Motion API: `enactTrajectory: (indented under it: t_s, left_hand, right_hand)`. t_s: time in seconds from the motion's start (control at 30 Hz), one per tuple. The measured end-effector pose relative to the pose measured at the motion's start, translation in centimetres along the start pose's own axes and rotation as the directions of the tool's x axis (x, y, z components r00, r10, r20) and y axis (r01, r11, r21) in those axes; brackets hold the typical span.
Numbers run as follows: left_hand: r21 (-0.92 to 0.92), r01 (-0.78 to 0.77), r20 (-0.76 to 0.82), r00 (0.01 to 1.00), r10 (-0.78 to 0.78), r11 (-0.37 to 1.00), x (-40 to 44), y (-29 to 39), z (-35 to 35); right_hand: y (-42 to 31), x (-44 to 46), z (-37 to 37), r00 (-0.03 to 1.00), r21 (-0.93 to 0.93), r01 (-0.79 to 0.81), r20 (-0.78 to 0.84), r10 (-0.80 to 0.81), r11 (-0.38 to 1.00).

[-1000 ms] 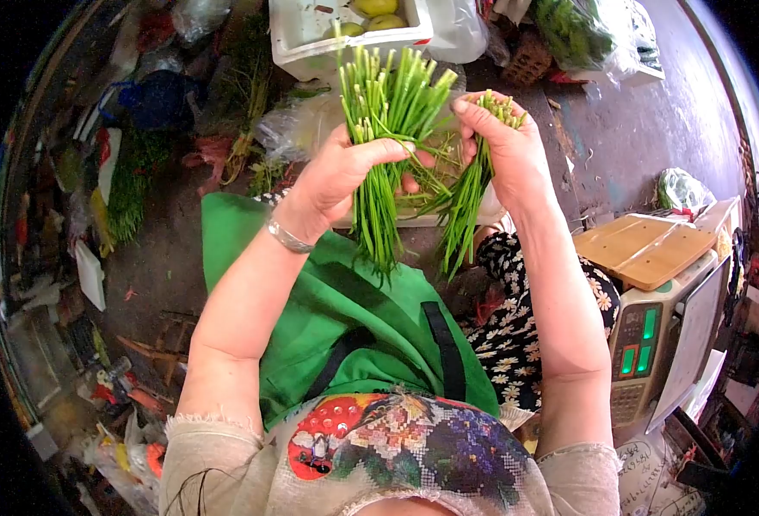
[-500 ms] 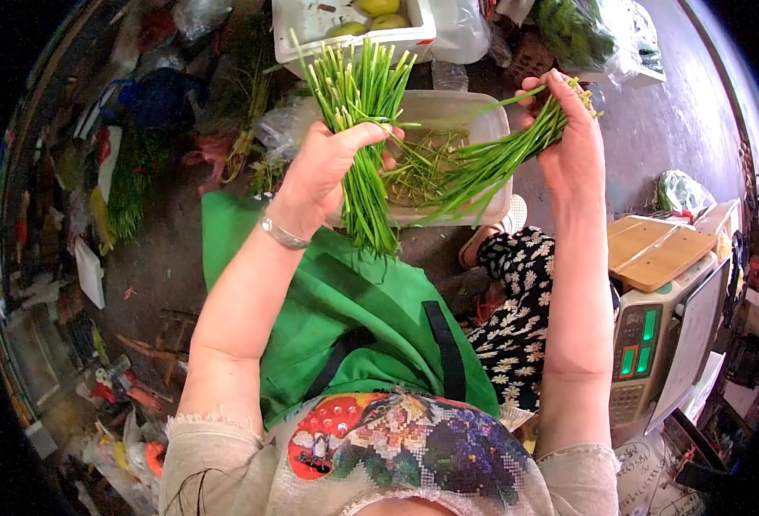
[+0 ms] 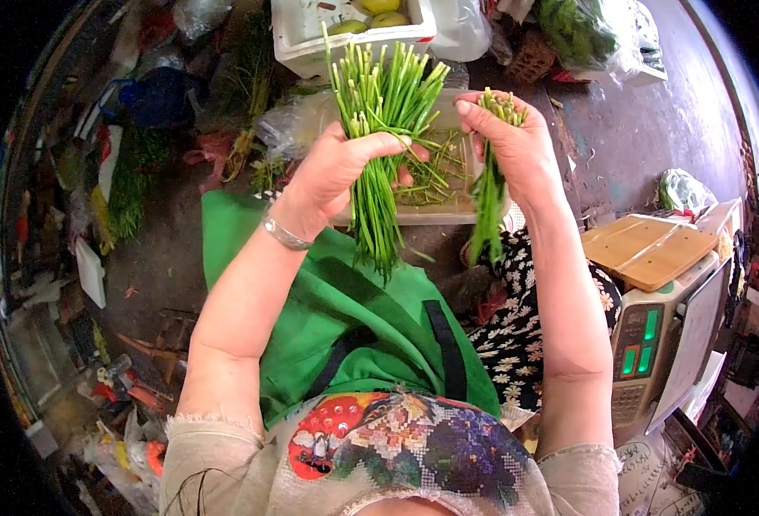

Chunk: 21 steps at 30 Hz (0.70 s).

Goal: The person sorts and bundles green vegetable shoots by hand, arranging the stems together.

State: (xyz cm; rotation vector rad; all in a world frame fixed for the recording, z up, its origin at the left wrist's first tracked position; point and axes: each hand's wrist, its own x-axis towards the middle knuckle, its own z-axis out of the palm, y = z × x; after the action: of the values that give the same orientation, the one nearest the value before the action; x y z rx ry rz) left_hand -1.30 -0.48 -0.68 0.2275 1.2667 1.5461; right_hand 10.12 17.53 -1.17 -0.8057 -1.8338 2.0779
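Note:
My left hand (image 3: 332, 168) is wrapped around a thick bunch of chive-like green stems (image 3: 374, 219), held upright over my green apron, with pale cut ends at the top. My right hand (image 3: 521, 146) grips a smaller bunch of the same green stems (image 3: 489, 211) near its cut ends, and its thin tips hang down. Behind and between both bunches stands a clear plastic tub (image 3: 459, 215) with loose trimmed green pieces (image 3: 435, 176) in it. A few single stems stick out sideways from the left bunch.
A white foam box (image 3: 311, 56) with yellow-green fruit is beyond the tub. At right stands a digital scale (image 3: 638, 344) with a wooden board (image 3: 651, 249) on top. Bagged greens (image 3: 573, 34) lie at the upper right, and clutter with leafy herbs (image 3: 134, 189) at left.
My right hand has moved left and inward, and its bunch now hangs downward instead of slanting to the left. The left bunch has shifted slightly right.

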Motion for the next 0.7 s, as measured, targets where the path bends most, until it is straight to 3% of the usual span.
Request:
enactTrajectory:
  t_s: [0.07, 0.17, 0.23, 0.43, 0.7]
  left_hand:
    - [-0.034, -0.013, 0.006, 1.0, 0.013, 0.999, 0.0, -0.4, 0.7]
    - [-0.052, -0.018, 0.041, 0.999, 0.02, 0.999, 0.1, -0.8, 0.7]
    - [-0.013, -0.084, -0.009, 0.996, 0.084, 0.996, 0.4, -1.1, 0.5]
    - [0.021, -0.055, -0.12, 0.991, 0.057, 0.998, 0.1, -0.2, 0.0]
    - [0.065, -0.091, -0.269, 0.957, 0.105, 0.994, 0.1, 0.1, -1.0]
  right_hand:
    - [0.0, -0.2, 0.6, 0.997, 0.191, -0.062, 0.051, 0.053, 0.98]
    - [0.7, -0.3, 0.9, 0.997, 0.244, -0.065, 0.046, 0.056, 0.968]
    - [0.5, -0.3, 0.8, 0.997, 0.283, -0.075, 0.046, 0.065, 0.956]
    - [0.5, 1.0, -1.2, 0.996, 0.526, -0.056, -0.035, 0.087, 0.849]
    - [-1.0, 1.2, -3.9, 0.975, 0.51, 0.122, -0.222, -0.006, 0.852]
